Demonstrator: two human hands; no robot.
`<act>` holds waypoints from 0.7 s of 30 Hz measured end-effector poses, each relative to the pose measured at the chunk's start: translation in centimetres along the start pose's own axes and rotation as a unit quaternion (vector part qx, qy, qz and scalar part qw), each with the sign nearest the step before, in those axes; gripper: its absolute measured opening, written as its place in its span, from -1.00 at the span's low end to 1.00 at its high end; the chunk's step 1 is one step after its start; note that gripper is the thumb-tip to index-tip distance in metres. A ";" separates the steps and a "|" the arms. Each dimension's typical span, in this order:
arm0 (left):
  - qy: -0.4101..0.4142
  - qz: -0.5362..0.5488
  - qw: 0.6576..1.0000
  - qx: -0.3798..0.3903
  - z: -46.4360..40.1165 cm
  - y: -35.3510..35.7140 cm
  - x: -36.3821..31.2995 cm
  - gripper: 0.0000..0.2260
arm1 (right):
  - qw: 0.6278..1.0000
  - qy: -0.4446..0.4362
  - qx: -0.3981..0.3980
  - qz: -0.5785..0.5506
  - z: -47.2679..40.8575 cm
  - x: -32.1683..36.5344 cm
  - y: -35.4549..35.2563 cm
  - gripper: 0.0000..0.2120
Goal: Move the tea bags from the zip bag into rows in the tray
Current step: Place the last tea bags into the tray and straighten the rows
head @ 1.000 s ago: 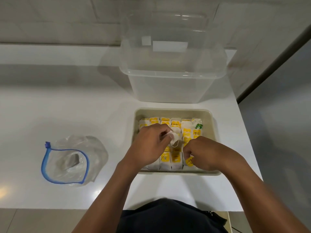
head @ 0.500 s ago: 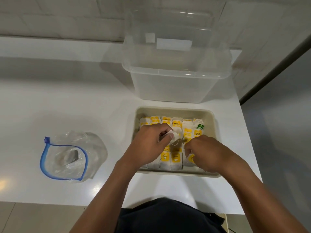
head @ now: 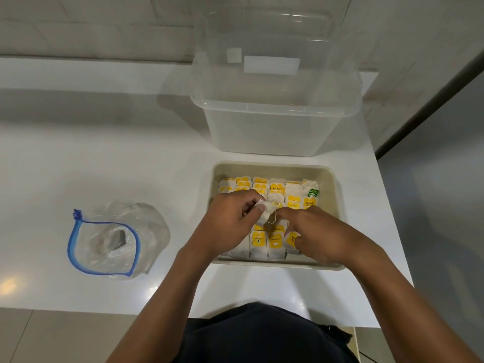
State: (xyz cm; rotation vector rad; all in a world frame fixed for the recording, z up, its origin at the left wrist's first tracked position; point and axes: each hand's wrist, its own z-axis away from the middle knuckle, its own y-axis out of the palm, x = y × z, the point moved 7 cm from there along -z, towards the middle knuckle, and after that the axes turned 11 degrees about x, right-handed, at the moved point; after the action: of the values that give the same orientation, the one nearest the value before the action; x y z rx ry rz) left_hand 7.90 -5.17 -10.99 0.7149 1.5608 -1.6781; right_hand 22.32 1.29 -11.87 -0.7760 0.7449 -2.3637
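Beige tray (head: 330, 179) lying on the white surface (head: 78, 153), already packed with rows of yellow-tagged tea bags (head: 277, 187). Pinching one loose tea bag (head: 267, 208) over the middle of the tray with the left hand (head: 230, 218), fingers curled round its paper, string looping down below it. Reaching in beside it with the right hand (head: 314, 231), forefinger extended toward that bag, remaining fingers curled against the packed bags; hard to tell whether anything is gripped there. Judging the step as seating this bag into a gap among the rows. Calling next for parting the neighbouring bags and sliding it in upright, tag tucked. Lying well to the left, the blue-rimmed zip bag (head: 86, 231), mouth open, looking nearly emptied. Standing behind the tray, a clear plastic tub (head: 275, 127).
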 end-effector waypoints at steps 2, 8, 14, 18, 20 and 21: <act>-0.001 -0.003 1.000 -0.006 0.1 -0.1 0.0 -0.88 | 1.000 -0.008 0.018 -0.008 0.2 0.1 0.1 -0.42; 0.002 0.005 1.000 -0.016 0.3 -0.1 -0.1 -0.88 | 0.998 0.013 0.057 0.011 0.4 -0.7 0.6 -0.44; 0.002 0.006 1.000 -0.019 0.3 -0.2 -0.2 -0.88 | 0.996 0.038 0.081 0.007 -0.7 -1.9 2.1 -0.49; 0.007 0.007 1.000 -0.021 0.3 -0.1 -0.2 -0.88 | 0.997 0.050 0.056 0.008 -1.8 -2.5 2.4 -0.53; 0.006 0.005 1.000 -0.020 0.3 -0.2 -0.2 -0.88 | 0.998 0.052 0.032 0.007 -2.2 -2.7 2.4 -0.63; 0.006 0.005 1.000 -0.021 0.3 -0.2 -0.2 -0.88 | 0.998 0.051 0.022 0.006 -2.3 -2.7 2.3 -0.67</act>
State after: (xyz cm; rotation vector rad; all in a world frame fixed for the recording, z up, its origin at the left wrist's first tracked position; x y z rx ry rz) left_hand 7.90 -5.40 -10.69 0.7121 1.5936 -1.6320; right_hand 23.42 2.17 -15.87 -0.6339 0.7346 -2.4163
